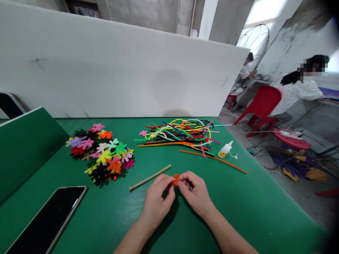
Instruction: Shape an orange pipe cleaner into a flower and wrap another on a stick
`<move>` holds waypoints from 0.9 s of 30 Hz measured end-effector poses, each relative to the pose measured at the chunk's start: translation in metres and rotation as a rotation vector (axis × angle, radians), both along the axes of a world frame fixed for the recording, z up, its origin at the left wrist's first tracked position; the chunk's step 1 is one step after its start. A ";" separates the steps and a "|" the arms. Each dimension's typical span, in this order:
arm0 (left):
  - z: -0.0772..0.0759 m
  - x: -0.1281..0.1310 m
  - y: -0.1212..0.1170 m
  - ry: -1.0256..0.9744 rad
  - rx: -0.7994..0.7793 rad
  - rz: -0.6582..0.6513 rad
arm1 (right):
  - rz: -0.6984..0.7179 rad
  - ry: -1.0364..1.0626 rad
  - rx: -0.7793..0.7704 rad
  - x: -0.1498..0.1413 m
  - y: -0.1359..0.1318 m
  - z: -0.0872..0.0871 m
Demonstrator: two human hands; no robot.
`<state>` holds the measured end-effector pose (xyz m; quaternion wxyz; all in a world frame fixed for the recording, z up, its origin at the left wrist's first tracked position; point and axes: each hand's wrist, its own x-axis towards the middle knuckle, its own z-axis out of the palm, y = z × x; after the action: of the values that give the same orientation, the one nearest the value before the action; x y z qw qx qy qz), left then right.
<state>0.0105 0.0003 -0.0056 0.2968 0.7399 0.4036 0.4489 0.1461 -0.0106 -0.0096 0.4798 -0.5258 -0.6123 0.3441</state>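
Your left hand and right hand pinch opposite sides of an orange pipe-cleaner flower, just right of the greenish stick. A multicoloured flower pile lies left of that stick; loose pipe cleaners lie beyond its right end.

From the person's head, the camera looks forward and down, close above the smooth green tabletop, facing a flat white panel.
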 end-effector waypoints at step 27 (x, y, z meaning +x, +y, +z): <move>0.005 0.001 0.001 -0.240 -0.445 0.072 | 0.019 0.616 -0.354 -0.004 0.007 -0.008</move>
<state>0.0119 0.0013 -0.0004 0.4819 0.5830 0.4804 0.4439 0.1423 -0.0037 -0.0177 0.5401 -0.4666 -0.3745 0.5919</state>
